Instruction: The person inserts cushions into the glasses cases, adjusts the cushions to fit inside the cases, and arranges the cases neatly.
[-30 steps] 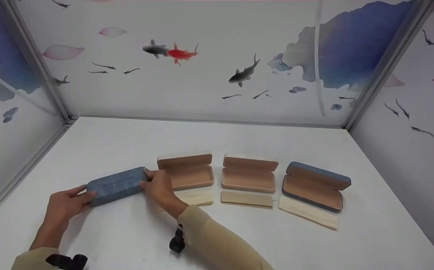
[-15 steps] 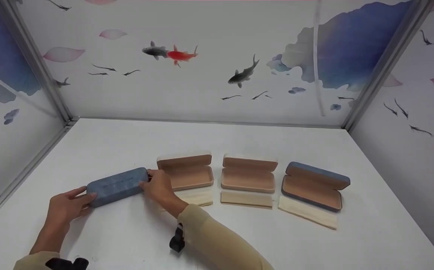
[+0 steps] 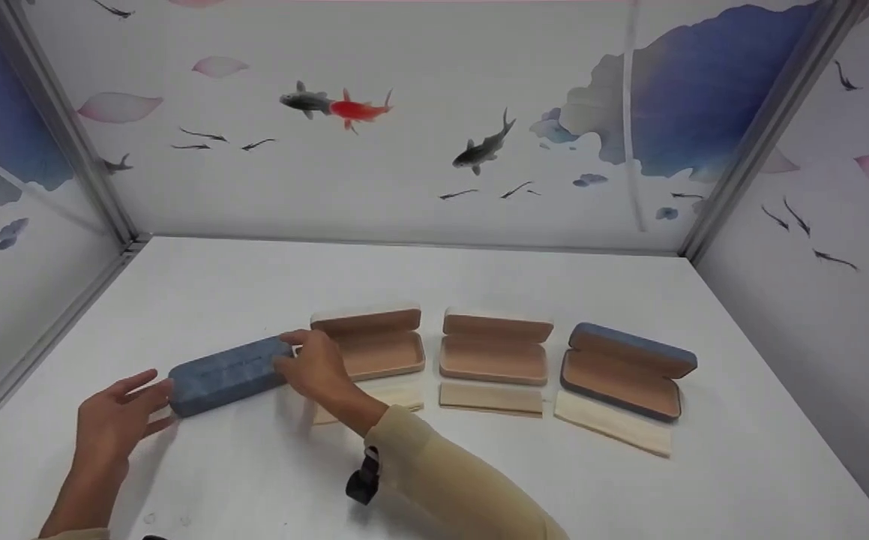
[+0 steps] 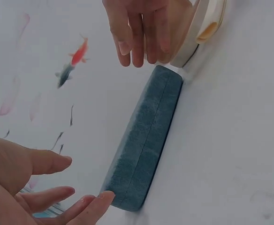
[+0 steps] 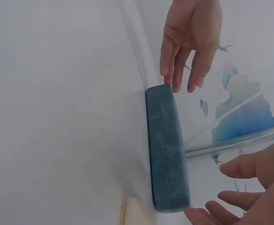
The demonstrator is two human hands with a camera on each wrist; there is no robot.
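Note:
A closed blue glasses case (image 3: 232, 375) lies on the white table (image 3: 269, 480), slanting up to the right. At its left end is my left hand (image 3: 113, 424), its fingers extended and the thumb lifted off the lid. My right hand (image 3: 320, 369) is spread at the other end, fingertips right by the edge. In the left wrist view, a gap shows between the case (image 4: 144, 140) and the right hand (image 4: 141, 28); one left fingertip overlaps its near corner. The right wrist view has the right fingertips (image 5: 193, 213) close to the near corner of the case.
Three glasses cases stand open to the right: a pale one (image 3: 385, 356) partly behind my right hand, another pale one (image 3: 492, 364), and a blue one (image 3: 621, 382). Folded cloths (image 3: 490, 399) lie in front of them. Printed walls (image 3: 404, 195) enclose the table's back and sides.
Both hands have loosened from the blue case and spread their fingers. My left hand has drawn back a little to the left. The case has stayed about where it was.

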